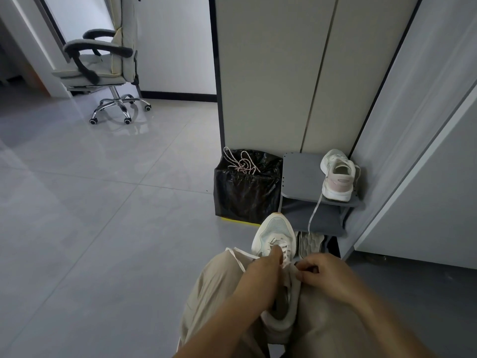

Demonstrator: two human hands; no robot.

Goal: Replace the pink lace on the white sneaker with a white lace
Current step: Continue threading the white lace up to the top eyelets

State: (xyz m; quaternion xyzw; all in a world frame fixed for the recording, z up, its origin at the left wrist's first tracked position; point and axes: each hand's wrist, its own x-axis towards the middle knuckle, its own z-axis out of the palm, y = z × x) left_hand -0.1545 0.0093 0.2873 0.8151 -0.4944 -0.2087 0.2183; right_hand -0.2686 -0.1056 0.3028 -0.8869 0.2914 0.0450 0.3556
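A white sneaker (275,232) lies between my knees, toe pointing away from me. A white lace (240,257) runs through its eyelets, and a loose end trails left over my trouser leg. My left hand (260,273) rests on the sneaker's tongue area, its fingers curled on the lace at the eyelets. My right hand (324,272) pinches the shoe's right edge near the top eyelets. The pink lace (241,162) lies in a heap on top of a black bin bag (245,192).
A second white sneaker (338,175) stands on a grey shoe rack (304,177) at the right, one lace hanging down. A dark-soled shoe (309,244) sits under the rack. An office chair (103,63) stands at the far left on the grey tiled floor.
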